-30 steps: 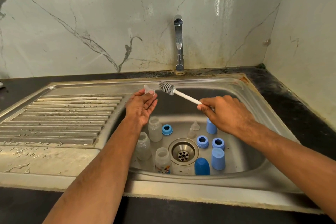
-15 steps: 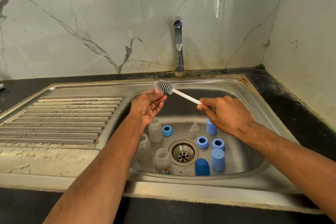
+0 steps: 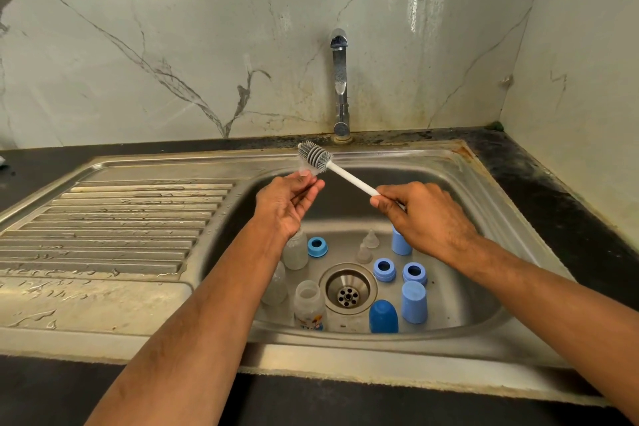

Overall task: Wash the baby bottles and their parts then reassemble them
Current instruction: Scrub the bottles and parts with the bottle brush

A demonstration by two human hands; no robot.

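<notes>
Both hands are over the sink [image 3: 460,183]. Right hand [image 3: 425,218] pinches the white handle of the bottle brush [image 3: 332,168], fingers curled round it, grey bristle head pointing up-left. Left hand [image 3: 287,201] pinches a small clear teat [image 3: 306,169] at its fingertips, palm facing up, and the brush head touches the teat. The teat is see-through and hard to make out in detail.

In the basin: three clear baby bottles [image 3: 309,304] upright on the left, partly hidden by the left forearm. One blue ring [image 3: 317,246] sits beside them. Two clear teats [image 3: 367,245] stand behind the drain [image 3: 347,289]. Right of the drain are two more blue rings [image 3: 384,269], two light blue caps [image 3: 414,301], and a dark blue cap [image 3: 383,316] at the front. Tap [image 3: 339,79] is behind the sink. Ribbed drainboard [image 3: 114,228] on the left looks wet. Dark bench [image 3: 553,190] surrounds the sink.
</notes>
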